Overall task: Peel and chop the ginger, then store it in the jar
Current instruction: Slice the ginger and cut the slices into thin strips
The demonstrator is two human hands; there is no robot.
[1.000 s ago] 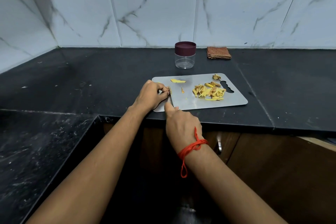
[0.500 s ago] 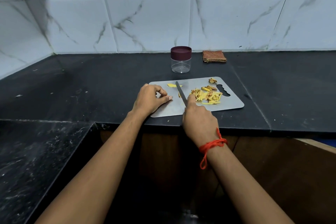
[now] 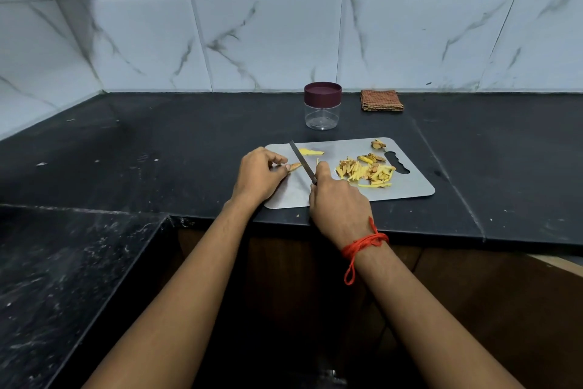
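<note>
A ginger piece [image 3: 294,166] is pinched by the left hand [image 3: 259,174] on the cutting board [image 3: 407,190]; a knife [image 3: 302,161] is gripped by the right hand [image 3: 339,205]; the lidded jar [image 3: 322,106] is seen behind.

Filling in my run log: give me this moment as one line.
chopping | left hand pinches ginger | right hand holds knife | jar lidded

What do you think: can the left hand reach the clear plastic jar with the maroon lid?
Probably yes: nothing stands before the jar, though the left hand pinches a ginger piece beside the knife blade.
</note>
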